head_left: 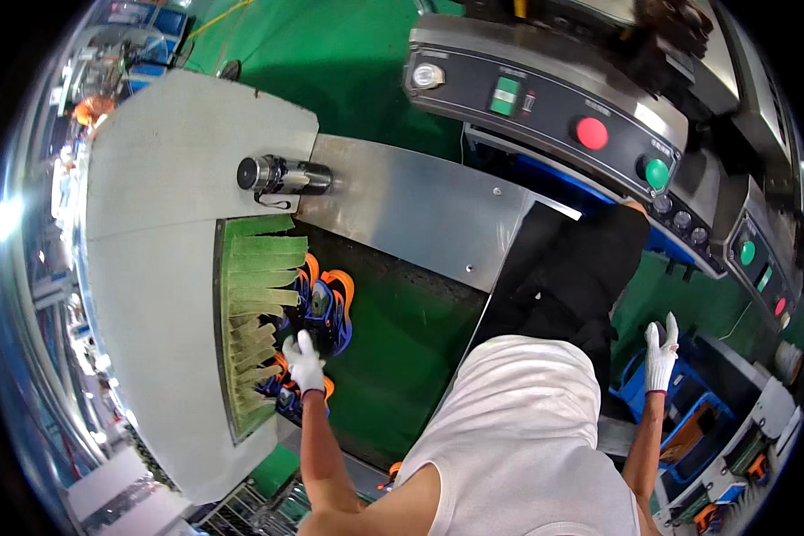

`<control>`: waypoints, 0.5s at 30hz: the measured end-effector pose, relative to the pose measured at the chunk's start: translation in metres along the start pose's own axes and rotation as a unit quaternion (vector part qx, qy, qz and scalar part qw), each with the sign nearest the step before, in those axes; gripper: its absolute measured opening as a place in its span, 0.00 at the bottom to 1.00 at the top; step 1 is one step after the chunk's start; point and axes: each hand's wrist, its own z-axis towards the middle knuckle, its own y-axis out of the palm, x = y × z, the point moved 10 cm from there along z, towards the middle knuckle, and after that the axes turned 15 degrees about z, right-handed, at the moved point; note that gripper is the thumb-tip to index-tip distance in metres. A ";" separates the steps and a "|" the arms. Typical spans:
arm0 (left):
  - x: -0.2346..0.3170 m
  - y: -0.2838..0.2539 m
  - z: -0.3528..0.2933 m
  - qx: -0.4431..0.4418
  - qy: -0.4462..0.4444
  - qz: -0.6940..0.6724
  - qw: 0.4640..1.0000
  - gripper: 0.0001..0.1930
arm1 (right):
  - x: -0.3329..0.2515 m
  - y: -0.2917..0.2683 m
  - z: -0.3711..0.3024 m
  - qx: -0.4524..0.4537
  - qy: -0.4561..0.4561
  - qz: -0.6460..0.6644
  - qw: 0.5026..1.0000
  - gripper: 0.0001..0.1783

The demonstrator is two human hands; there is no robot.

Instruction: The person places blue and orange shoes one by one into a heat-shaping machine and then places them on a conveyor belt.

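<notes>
My left hand, in a white glove, reaches over a green conveyor belt with its fingers apart and nothing visible in them. It is right by a pair of black and blue athletic shoes with orange trim, and I cannot tell whether it touches them. More shoes of the same colours lie just nearer, partly hidden by the hand and forearm. Out to the right, my right hand, also gloved, is held with fingers stretched and nothing in it, above a blue crate.
Green strip flaps hang at the opening of a pale machine housing on the left. A dark flask lies at the end of a metal ledge. Ahead stands a control panel with red and green buttons.
</notes>
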 end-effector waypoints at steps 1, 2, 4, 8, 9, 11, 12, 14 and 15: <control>-0.005 0.022 0.006 0.003 0.031 -0.094 0.995 0.35 | -0.022 0.007 0.006 -0.013 -0.046 0.028 0.998 0.35; 0.018 0.030 0.002 0.090 0.050 0.080 0.991 0.34 | -0.049 0.013 0.008 -0.024 -0.086 0.006 0.996 0.35; 0.069 0.031 -0.008 0.183 0.030 0.236 0.954 0.31 | -0.122 0.042 0.000 -0.071 -0.154 -0.018 0.985 0.34; 0.064 0.023 0.008 0.187 0.116 0.143 0.965 0.20 | -0.254 0.153 -0.060 -0.275 -0.152 0.025 0.949 0.37; 0.065 0.025 0.007 0.154 0.122 0.102 0.975 0.16 | -0.275 0.184 -0.079 -0.340 -0.199 0.024 0.919 0.39; 0.102 0.019 -0.020 0.165 0.245 0.097 0.950 0.12 | -0.327 0.241 -0.136 -0.447 -0.338 -0.007 0.828 0.41; 0.134 0.019 -0.041 0.159 0.305 0.071 0.936 0.10 | -0.345 0.265 -0.166 -0.467 -0.434 -0.089 0.765 0.42; 0.211 0.033 -0.094 0.096 0.411 0.016 0.906 0.09 | -0.356 0.307 -0.197 -0.502 -0.446 -0.111 0.733 0.47; 0.250 0.038 -0.125 0.050 0.459 -0.015 0.887 0.09 | -0.370 0.320 -0.211 -0.481 -0.483 -0.127 0.720 0.44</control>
